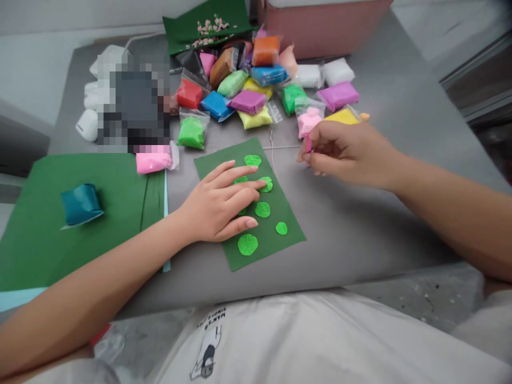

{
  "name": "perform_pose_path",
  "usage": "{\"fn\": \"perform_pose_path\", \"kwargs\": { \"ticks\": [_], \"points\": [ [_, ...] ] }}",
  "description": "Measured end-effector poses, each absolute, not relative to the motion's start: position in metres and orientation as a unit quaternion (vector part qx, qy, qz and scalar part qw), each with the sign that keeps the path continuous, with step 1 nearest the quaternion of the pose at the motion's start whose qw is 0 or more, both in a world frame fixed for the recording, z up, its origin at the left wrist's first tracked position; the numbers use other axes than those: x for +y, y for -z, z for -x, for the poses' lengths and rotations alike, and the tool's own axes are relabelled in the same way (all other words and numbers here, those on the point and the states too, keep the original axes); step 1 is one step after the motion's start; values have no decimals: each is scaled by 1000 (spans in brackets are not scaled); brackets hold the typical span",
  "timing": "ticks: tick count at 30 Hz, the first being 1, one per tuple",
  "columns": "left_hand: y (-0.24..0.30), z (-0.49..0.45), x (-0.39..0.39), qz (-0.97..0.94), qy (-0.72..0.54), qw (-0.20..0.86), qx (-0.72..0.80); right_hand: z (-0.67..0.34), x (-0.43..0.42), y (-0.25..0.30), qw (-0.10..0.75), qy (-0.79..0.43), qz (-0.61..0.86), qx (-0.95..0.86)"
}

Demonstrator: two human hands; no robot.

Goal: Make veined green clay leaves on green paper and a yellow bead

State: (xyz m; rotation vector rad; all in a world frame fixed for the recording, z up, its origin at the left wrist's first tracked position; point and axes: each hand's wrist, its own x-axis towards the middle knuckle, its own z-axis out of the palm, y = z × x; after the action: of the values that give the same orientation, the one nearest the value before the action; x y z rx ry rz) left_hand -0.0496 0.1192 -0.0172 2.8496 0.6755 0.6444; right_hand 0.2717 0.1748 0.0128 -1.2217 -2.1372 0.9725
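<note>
My left hand (222, 202) lies flat, fingers stretched out, on a small dark green card (288, 224) that carries several flat light green clay discs (247, 244). Its fingertips rest on or beside one disc (267, 184). My right hand (344, 152) hovers just right of the card's top corner, fingers pinched on a small pink piece of clay (308, 144). A thin white thread or wire (272, 152) lies on the table between the card and that hand.
Many bagged clay blocks of different colours (248, 101) are piled behind the card, with a pink box (324, 24) beyond. A large green sheet (36, 234) with a teal clay bag (81, 204) lies left. A pink clay bag (152, 160) sits near it.
</note>
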Motion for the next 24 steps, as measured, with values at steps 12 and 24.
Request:
{"fn": "perform_pose_path", "kwargs": {
  "ticks": [12, 24],
  "points": [
    [18, 51, 118, -940, -236, 83, 233, -221, 181, -18, 9, -50, 449, -892],
    [20, 53, 118, -934, -240, 109, 242, -207, 173, -36, -85, -13, 526, -846]
  ]
}}
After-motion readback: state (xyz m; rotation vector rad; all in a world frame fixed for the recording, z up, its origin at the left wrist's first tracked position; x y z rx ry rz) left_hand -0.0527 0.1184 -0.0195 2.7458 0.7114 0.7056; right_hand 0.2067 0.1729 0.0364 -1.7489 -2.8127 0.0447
